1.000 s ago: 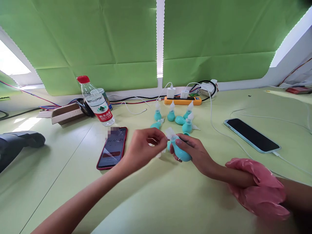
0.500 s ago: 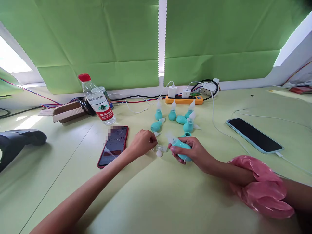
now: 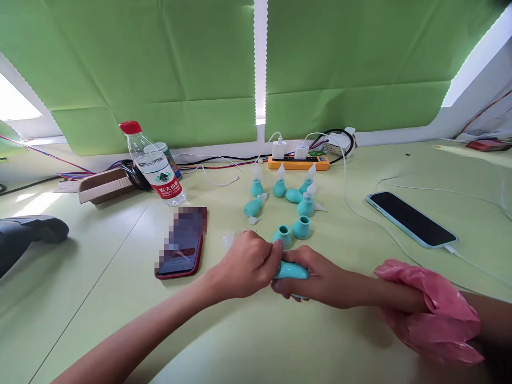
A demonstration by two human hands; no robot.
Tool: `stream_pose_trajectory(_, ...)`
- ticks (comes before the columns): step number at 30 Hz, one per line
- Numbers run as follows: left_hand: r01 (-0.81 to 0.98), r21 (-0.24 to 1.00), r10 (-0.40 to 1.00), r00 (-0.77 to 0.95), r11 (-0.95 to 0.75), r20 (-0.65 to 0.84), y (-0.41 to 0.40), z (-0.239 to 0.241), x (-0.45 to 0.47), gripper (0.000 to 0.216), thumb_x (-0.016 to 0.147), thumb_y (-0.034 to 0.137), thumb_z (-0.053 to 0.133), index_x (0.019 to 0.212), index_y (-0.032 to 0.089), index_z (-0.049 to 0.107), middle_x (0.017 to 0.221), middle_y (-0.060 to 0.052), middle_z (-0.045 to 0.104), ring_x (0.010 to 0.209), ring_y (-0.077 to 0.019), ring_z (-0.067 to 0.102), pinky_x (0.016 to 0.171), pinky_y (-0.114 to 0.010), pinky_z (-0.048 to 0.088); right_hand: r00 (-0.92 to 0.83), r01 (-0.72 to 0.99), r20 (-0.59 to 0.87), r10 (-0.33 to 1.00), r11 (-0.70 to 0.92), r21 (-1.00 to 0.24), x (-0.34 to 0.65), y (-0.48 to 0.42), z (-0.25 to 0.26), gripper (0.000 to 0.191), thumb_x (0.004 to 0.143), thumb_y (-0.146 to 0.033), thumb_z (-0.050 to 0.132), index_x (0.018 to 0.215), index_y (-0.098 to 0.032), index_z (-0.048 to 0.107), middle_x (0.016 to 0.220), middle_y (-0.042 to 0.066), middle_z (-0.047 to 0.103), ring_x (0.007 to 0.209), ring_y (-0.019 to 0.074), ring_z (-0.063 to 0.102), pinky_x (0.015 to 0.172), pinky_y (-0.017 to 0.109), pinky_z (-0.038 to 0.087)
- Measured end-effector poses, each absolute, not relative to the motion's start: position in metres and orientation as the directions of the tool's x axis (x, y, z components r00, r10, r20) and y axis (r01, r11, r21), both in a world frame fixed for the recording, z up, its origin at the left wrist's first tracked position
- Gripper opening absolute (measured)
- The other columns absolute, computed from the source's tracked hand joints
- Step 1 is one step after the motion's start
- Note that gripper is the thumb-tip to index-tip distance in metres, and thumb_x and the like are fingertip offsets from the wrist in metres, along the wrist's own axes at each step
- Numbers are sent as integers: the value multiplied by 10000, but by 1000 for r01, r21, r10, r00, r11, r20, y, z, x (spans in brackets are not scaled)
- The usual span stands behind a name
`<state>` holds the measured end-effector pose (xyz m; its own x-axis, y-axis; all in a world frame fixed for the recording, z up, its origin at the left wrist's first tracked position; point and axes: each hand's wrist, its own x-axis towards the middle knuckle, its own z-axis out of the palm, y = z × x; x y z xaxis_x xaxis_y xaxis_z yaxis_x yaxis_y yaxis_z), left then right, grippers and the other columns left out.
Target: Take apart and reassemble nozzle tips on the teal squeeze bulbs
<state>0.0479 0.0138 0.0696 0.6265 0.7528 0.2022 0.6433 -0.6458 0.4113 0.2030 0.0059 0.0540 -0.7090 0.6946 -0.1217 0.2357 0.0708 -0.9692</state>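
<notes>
My right hand [image 3: 316,274] is wrapped round a teal squeeze bulb [image 3: 294,271], held on its side above the table. Closed over the bulb's left end is my left hand [image 3: 254,264], which hides the end and any tip there. Just behind my hands stand two open-necked teal bulbs [image 3: 301,228], one partly covered by my fingers. Farther back, several teal bulbs with clear pointed tips [image 3: 279,187] stand upright, and others lie on their sides. A small white piece [image 3: 254,220] and clear plastic parts [image 3: 228,239] lie near my left hand.
Left of my hands lies a red-cased phone [image 3: 180,250], with a water bottle [image 3: 164,181] and a cardboard box [image 3: 106,186] behind it. An orange power strip [image 3: 299,162] sits at the back. A charging phone [image 3: 412,220] and its cable lie to the right.
My left hand has moved right from the small clear parts and closed on the bulb's left end. My right hand has come slightly nearer with the bulb, uncovering the open-necked bulbs.
</notes>
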Motion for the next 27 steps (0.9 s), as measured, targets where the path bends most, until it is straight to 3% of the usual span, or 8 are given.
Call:
stream_pose_trajectory(4, 544, 625, 785, 590, -560, 190, 15, 74, 46, 423, 844, 287, 248, 447, 172, 161, 398, 50, 186, 388, -70, 151, 418, -242, 204, -771, 246, 51, 635, 371, -895, 207, 9, 62, 163, 778, -308, 508, 713, -161, 481, 589, -36, 418, 511, 70, 378, 488, 202, 350)
stream_pose_trajectory(8, 433, 827, 805, 592, -358, 39, 17, 74, 46, 449, 836, 335, 297, 430, 174, 193, 416, 55, 164, 400, -66, 145, 381, -227, 164, -803, 256, 164, 573, 581, -773, 209, 12, 63, 180, 793, -296, 494, 665, -173, 464, 592, -30, 415, 531, 83, 375, 510, 209, 343)
stream_pose_trajectory(13, 332, 934, 855, 515, -129, -65, 37, 62, 40, 398, 831, 347, 282, 469, 182, 295, 413, 39, 274, 360, -72, 273, 366, -219, 229, -894, 265, 236, 382, 873, -408, 212, 11, 62, 164, 830, -241, 404, 738, -165, 518, 636, 25, 487, 583, 129, 419, 547, 254, 326)
stream_pose_trajectory(15, 550, 780, 911, 408, -298, 60, 47, 56, 36, 422, 859, 359, 243, 496, 173, 356, 437, 25, 335, 391, -90, 351, 412, -229, 286, -873, 287, 272, 404, 878, -383, 218, 12, 65, 154, 827, -270, 409, 778, -165, 510, 651, 28, 490, 583, 130, 413, 548, 258, 322)
stream_pose_trajectory(17, 793, 423, 899, 392, -438, 195, 54, 49, 33, 424, 876, 368, 231, 564, 167, 436, 506, -2, 427, 487, -126, 458, 507, -251, 346, -810, 338, 304, 501, 823, -456, 228, 15, 68, 134, 814, -300, 440, 800, -174, 482, 682, 24, 482, 597, 128, 412, 572, 259, 336)
stream_pose_trajectory(19, 880, 145, 881, 414, -452, 230, 59, 40, 31, 361, 874, 368, 264, 688, 162, 494, 633, -39, 508, 626, -173, 526, 597, -276, 374, -710, 387, 325, 625, 732, -561, 242, 20, 69, 128, 821, -310, 434, 791, -187, 454, 706, 20, 468, 620, 129, 418, 596, 260, 351)
stream_pose_trajectory(23, 911, 81, 899, 381, -405, 216, 65, 30, 30, 301, 858, 376, 307, 882, 149, 504, 816, -85, 533, 737, -213, 544, 647, -303, 393, -396, 471, 377, 837, 537, -699, 271, 36, 57, 199, 856, -371, 360, 785, -202, 439, 755, 26, 455, 675, 142, 436, 613, 266, 366)
stream_pose_trajectory(27, 930, 90, 915, 329, -357, 233, 78, 38, 33, 333, 861, 369, 270, 1043, 163, 458, 971, -104, 516, 878, -232, 523, 713, -326, 394, -250, 592, 379, 891, 450, -669, 284, 56, 29, 287, 835, -459, 356, 911, -209, 475, 886, 48, 459, 819, 180, 455, 729, 309, 371)
